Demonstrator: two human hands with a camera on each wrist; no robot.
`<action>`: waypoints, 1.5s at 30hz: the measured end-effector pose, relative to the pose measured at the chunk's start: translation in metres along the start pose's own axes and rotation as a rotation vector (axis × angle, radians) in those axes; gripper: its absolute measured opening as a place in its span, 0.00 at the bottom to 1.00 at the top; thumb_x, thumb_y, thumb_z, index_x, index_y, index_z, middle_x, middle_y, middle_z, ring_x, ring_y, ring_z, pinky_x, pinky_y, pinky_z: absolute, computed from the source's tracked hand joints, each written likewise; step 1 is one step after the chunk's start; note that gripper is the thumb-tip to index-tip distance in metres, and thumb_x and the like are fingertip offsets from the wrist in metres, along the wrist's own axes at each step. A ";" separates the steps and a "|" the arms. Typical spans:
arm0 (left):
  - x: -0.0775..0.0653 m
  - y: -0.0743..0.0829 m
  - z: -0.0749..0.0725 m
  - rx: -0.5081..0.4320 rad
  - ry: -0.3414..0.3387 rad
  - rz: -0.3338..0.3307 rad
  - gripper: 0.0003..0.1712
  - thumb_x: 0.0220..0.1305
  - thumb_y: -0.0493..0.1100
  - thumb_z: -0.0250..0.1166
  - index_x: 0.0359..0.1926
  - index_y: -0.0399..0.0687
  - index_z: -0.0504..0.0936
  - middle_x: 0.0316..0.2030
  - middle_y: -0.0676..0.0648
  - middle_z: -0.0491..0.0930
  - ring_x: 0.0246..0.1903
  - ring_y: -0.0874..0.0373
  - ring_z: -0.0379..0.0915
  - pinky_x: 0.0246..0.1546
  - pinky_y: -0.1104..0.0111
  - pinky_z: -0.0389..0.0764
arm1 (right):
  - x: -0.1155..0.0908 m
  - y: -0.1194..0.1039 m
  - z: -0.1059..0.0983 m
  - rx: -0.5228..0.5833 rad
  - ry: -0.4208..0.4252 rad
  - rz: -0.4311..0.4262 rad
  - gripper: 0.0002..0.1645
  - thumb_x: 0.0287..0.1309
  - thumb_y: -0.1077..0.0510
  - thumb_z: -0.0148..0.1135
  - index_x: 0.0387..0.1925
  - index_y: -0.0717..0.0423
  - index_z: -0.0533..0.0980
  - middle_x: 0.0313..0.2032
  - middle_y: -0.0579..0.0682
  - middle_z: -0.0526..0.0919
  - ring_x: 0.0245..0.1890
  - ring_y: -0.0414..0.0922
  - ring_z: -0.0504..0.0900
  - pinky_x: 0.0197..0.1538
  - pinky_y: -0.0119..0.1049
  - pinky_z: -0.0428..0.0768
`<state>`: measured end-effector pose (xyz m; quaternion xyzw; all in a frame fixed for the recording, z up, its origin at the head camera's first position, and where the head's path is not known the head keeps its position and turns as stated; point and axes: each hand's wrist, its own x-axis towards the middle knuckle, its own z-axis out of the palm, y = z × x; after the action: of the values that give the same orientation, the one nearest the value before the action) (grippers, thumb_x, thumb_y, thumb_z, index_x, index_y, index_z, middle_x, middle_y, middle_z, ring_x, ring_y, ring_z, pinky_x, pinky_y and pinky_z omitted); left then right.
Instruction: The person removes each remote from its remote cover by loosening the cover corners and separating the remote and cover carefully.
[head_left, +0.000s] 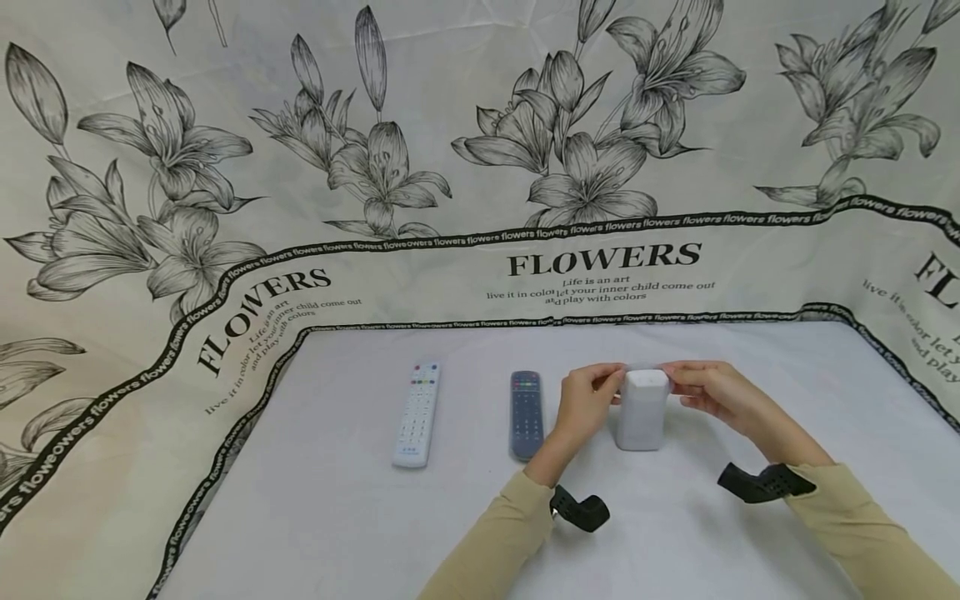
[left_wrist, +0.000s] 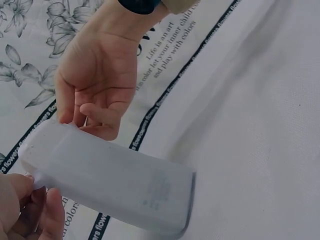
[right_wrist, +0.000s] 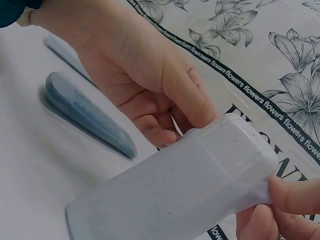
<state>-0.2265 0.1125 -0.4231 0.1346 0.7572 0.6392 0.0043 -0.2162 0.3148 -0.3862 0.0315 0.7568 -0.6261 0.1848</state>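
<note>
A white box-shaped object with rounded corners [head_left: 642,412] stands upright on the table, and its exact kind cannot be told. Thin translucent plastic film [right_wrist: 256,196] lies around its upper part and bulges at both sides. My left hand [head_left: 587,406] pinches the film at the left of the top end, thumb against fingers. On the opposite side, my right hand [head_left: 722,395] pinches it likewise. Faint greenish print shows through near the object's lower end in the left wrist view. Left of my left hand lies a dark grey remote control [head_left: 527,417].
A white remote control [head_left: 416,417] lies farther left on the white tabletop [head_left: 330,517]. Behind the table hangs a cloth [head_left: 420,283] printed with flowers and lettering, its black-bordered edge meeting the table's back and sides. Black straps [head_left: 765,483] sit at both wrists.
</note>
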 end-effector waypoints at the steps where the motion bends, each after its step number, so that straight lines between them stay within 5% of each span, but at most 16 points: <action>1: 0.000 0.000 0.000 -0.004 0.006 -0.002 0.13 0.67 0.41 0.59 0.48 0.42 0.84 0.38 0.45 0.86 0.29 0.67 0.80 0.28 0.80 0.80 | 0.000 0.001 0.000 0.020 -0.006 -0.001 0.11 0.69 0.55 0.50 0.40 0.37 0.78 0.33 0.32 0.80 0.35 0.31 0.78 0.40 0.25 0.80; 13: -0.008 -0.009 0.006 -0.138 0.077 -0.016 0.12 0.65 0.40 0.62 0.46 0.40 0.84 0.35 0.44 0.86 0.29 0.64 0.81 0.32 0.79 0.81 | -0.005 0.017 0.009 0.271 -0.019 -0.038 0.10 0.69 0.52 0.53 0.33 0.34 0.79 0.36 0.34 0.81 0.36 0.32 0.79 0.41 0.24 0.81; 20: -0.017 -0.013 0.007 -0.057 0.102 0.089 0.12 0.60 0.39 0.65 0.43 0.37 0.85 0.33 0.47 0.86 0.29 0.73 0.77 0.33 0.80 0.80 | -0.009 0.026 0.007 0.341 -0.027 -0.081 0.11 0.69 0.55 0.53 0.35 0.35 0.78 0.37 0.33 0.81 0.38 0.30 0.81 0.43 0.24 0.81; 23: -0.018 -0.014 0.008 -0.064 0.123 0.069 0.11 0.58 0.38 0.66 0.42 0.38 0.86 0.34 0.46 0.86 0.30 0.73 0.76 0.34 0.80 0.79 | -0.010 0.028 0.007 0.290 -0.011 -0.102 0.07 0.69 0.57 0.53 0.42 0.45 0.77 0.37 0.32 0.81 0.39 0.30 0.81 0.45 0.25 0.81; 27: -0.016 -0.013 0.009 -0.106 0.152 0.006 0.10 0.56 0.38 0.69 0.39 0.40 0.87 0.33 0.46 0.87 0.29 0.71 0.77 0.33 0.80 0.78 | -0.011 0.029 0.009 0.156 0.026 -0.119 0.14 0.68 0.55 0.54 0.52 0.55 0.72 0.38 0.29 0.81 0.40 0.28 0.81 0.46 0.25 0.81; 33: -0.015 -0.013 0.010 -0.106 0.213 -0.039 0.06 0.50 0.37 0.71 0.32 0.43 0.89 0.27 0.47 0.87 0.25 0.71 0.78 0.29 0.79 0.78 | -0.015 0.027 0.012 0.084 0.062 -0.159 0.08 0.67 0.54 0.55 0.36 0.34 0.77 0.37 0.27 0.81 0.39 0.27 0.81 0.44 0.24 0.81; 45: -0.014 -0.015 0.008 -0.110 0.234 -0.095 0.03 0.47 0.38 0.72 0.25 0.43 0.88 0.22 0.48 0.86 0.20 0.72 0.72 0.23 0.80 0.73 | -0.013 0.026 0.016 0.071 0.113 -0.153 0.14 0.66 0.56 0.55 0.30 0.33 0.80 0.34 0.27 0.80 0.37 0.27 0.80 0.42 0.24 0.82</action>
<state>-0.2143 0.1153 -0.4416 0.0227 0.7218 0.6901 -0.0463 -0.1932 0.3070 -0.4086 0.0154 0.7437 -0.6620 0.0922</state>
